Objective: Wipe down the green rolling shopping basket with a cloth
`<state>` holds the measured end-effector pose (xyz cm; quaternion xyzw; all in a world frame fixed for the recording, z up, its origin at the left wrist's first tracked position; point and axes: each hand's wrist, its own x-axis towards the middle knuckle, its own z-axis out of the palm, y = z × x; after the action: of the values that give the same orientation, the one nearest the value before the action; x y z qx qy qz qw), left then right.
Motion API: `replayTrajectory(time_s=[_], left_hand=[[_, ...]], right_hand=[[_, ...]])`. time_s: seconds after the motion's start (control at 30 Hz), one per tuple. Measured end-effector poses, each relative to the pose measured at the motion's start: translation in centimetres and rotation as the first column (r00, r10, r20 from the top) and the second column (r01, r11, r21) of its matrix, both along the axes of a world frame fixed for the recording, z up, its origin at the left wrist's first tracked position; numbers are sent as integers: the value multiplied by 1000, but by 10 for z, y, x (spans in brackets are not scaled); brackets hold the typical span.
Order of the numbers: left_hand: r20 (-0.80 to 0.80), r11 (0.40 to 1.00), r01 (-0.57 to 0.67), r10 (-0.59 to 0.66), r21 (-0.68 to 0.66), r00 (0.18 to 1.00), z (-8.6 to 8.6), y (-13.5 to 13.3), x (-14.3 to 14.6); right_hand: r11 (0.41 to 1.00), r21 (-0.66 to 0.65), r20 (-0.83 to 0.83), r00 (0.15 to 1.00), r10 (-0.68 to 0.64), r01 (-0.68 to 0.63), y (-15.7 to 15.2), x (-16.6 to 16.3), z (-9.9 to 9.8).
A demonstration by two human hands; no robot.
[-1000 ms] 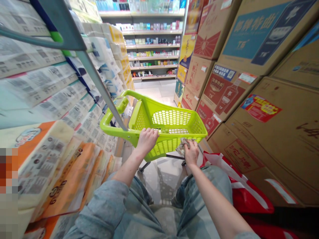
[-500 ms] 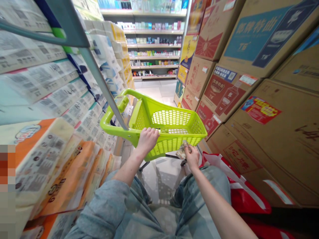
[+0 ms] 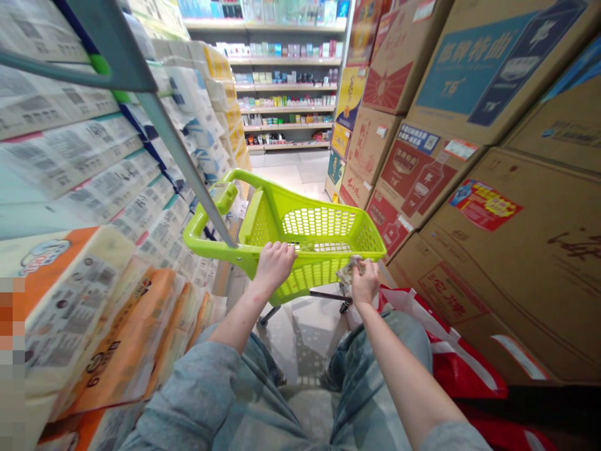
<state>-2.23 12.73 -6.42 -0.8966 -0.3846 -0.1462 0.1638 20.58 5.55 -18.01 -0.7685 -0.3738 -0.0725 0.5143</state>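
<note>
A lime-green plastic shopping cart (image 3: pixel 323 219) stands on the tiled floor in a narrow aisle in front of me. My left hand (image 3: pixel 275 263) is curled over the cart's near rim, gripping it. My right hand (image 3: pixel 365 280) is closed on a crumpled grey cloth (image 3: pixel 347 270), pressed against the cart's near right corner. The basket looks empty apart from a small scrap near the rim. My knees in light jeans fill the lower part of the view.
Stacked packs of tissue paper (image 3: pixel 94 188) wall the left side, with a slanted grey metal bar (image 3: pixel 188 163) in front. Brown cardboard cartons (image 3: pixel 493 188) pile up on the right. A red bag (image 3: pixel 460 369) lies by my right knee. Product shelves (image 3: pixel 286 81) close the far end.
My right hand with the cloth dipped to the cart's lower side wall, then rose to the rim's right corner. The cart and my left hand shifted slightly left.
</note>
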Motion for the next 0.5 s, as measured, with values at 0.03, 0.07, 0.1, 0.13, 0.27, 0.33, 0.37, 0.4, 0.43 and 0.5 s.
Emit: replayTrajectory(time_s=[0.03,0.07,0.1,0.13,0.27,0.33,0.37,0.4,0.43,0.5], left_hand=[[-1,1000,-1,1,2,1000,0,0,0],[-2,1000,-1,1,4,1000,0,-1,0],[-4,1000,-2,2,7,1000,0,-1,1],[-6,1000,-4,4,9,1000,0,-2,1],[-10,1000,-5,5,13,1000,0,-2,1],[-9,1000,-4,4,19,1000,0,-1,1],[-10,1000,-3,4,22,1000,0,0,0],[-10,1000,-3,4,25,1000,0,0,0],[-12,1000,-4,4,27,1000,0,0,0],[-17,1000,-5,5,30,1000,0,0,0]], right_hand=[[1000,-2,-14,1000,-17,17,0,0,-2],[1000,-2,-27,999,-30,30,1,-1,-4],[999,1,-33,999,-37,37,1,-1,-7],[999,4,-32,999,-34,34,2,-2,-9],[999,-15,1,999,40,-40,2,-3,-14],[995,-22,-16,995,96,-97,-1,-2,-12],[992,-20,-39,992,124,-124,-3,-1,-11],[988,-18,-63,986,152,-154,-6,1,-11],[982,-22,-83,980,183,-185,-10,3,-12],[975,-48,-102,972,212,-218,-19,7,-16]])
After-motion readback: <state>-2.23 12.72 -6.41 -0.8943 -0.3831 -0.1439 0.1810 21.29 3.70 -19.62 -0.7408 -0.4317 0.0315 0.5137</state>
